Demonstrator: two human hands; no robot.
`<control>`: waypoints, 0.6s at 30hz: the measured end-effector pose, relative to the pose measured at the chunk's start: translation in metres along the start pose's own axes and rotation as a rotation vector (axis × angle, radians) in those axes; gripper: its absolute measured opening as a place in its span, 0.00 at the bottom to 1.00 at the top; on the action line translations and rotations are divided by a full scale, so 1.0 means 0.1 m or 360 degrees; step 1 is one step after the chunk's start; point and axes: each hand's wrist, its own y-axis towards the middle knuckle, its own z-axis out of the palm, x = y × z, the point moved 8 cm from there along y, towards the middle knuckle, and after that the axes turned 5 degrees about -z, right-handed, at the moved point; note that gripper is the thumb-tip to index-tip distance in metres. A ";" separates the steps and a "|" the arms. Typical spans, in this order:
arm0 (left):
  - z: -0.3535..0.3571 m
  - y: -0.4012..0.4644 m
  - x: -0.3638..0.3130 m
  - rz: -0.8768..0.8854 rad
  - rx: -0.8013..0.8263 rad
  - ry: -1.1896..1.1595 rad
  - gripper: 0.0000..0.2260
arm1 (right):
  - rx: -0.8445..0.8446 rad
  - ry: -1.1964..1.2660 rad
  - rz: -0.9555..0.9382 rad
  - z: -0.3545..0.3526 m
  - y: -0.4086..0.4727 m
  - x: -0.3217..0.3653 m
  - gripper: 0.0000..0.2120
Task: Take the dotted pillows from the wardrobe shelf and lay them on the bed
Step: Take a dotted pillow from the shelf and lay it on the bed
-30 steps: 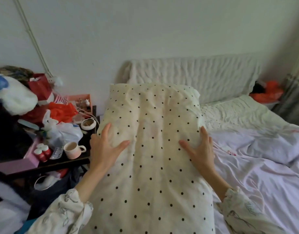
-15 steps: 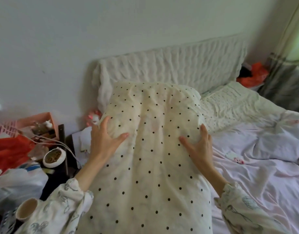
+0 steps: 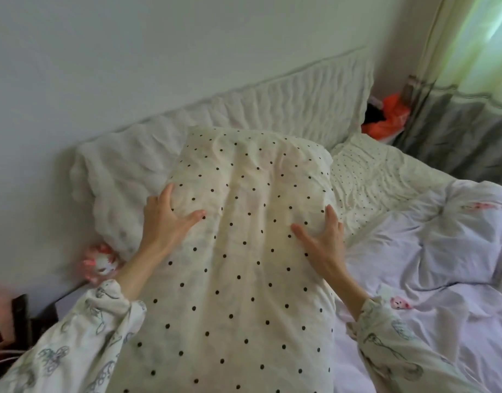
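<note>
A cream pillow with black dots (image 3: 244,251) fills the middle of the view, held lengthwise in front of me over the left side of the bed (image 3: 414,279). My left hand (image 3: 167,219) grips its left edge and my right hand (image 3: 323,239) grips its right edge, fingers spread on the top face. The pillow's far end reaches toward the white ruffled headboard cover (image 3: 272,109). A second, finely dotted cream pillow (image 3: 366,177) lies flat at the head of the bed, to the right of the held one.
A crumpled pale lilac duvet (image 3: 442,251) covers the right of the bed. A pink and white soft toy (image 3: 101,262) sits by the wall at the left. An orange bag (image 3: 391,117) lies in the far corner beside a grey curtain (image 3: 456,123).
My view has swung right and closer to the headboard; the cluttered bedside table has slid out of frame. The pillow stays in both hands, carried nearer the head of the bed.
</note>
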 end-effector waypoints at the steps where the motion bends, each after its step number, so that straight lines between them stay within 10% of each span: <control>1: 0.08 0.13 -0.01 0.0016 0.0031 0.0005 0.41 | -0.0008 -0.0008 0.0025 0.03 0.07 -0.05 0.44; 18: 2.14 2.56 0.39 0.0167 0.0703 0.0200 0.45 | -0.0223 -0.0192 0.0687 1.03 1.27 -1.12 0.44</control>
